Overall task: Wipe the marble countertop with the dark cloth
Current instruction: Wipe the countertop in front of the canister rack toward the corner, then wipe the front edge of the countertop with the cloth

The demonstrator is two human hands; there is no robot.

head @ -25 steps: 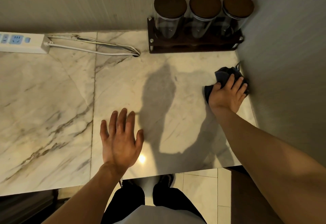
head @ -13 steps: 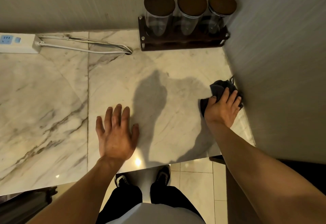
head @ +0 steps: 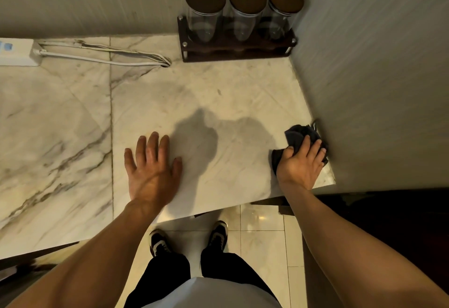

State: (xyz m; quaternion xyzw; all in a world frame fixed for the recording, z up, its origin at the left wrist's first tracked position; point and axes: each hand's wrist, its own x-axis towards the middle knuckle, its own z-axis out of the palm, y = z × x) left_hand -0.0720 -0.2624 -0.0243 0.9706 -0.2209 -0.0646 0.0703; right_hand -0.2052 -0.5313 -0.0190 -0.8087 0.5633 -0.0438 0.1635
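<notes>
The marble countertop (head: 218, 94) is white with grey veins and fills the upper half of the view. A dark cloth (head: 295, 137) lies bunched on it at the near right corner, tight against the right wall. My right hand (head: 301, 164) presses down on the cloth with its fingers spread over it; much of the cloth is hidden beneath the palm. My left hand (head: 151, 169) rests flat on the marble near the front edge, fingers apart and holding nothing.
A dark wooden rack (head: 237, 50) with three lidded glass jars (head: 245, 14) stands in the back right corner. A white power strip (head: 17, 51) and its cables (head: 104, 54) lie along the back wall. The right wall (head: 376, 77) bounds the counter. Tiled floor and my shoes show below.
My right hand has dragged the cloth along the right wall toward the front edge of the counter. My left hand stays flat on the marble.
</notes>
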